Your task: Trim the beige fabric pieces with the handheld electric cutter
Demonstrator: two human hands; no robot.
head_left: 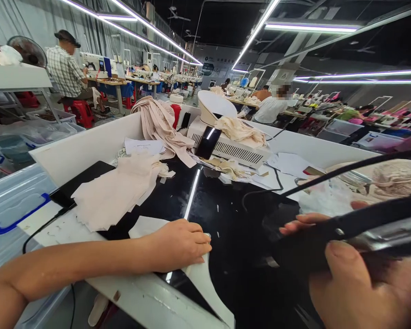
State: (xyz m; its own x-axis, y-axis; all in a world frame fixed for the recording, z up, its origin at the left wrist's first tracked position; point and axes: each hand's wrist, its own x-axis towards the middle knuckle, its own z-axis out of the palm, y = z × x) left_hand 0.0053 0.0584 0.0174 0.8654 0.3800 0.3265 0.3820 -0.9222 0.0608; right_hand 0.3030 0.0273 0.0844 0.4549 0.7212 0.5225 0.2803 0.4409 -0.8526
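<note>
My left hand (187,244) lies on a white curved piece (205,281), its fingers together and bent over the piece's edge. That piece spreads over the glossy black work surface (239,256) and runs out from both sides of the hand. At the right, my right hand (356,278) is wrapped round a black hand-held tool (308,246) with a shiny metal part and a dark cable; motion blurs it, and its exact kind cannot be made out. A stack of pale pink fabric pieces (119,192) lies beyond my left forearm.
At the back stand a white vented box (233,148), a phone (208,142) leaning on it, and draped beige fabric strips (160,123). White panels (89,141) edge the table. A black cable (329,176) arches on the right. Clear plastic bins (17,196) stand left; people sit further off.
</note>
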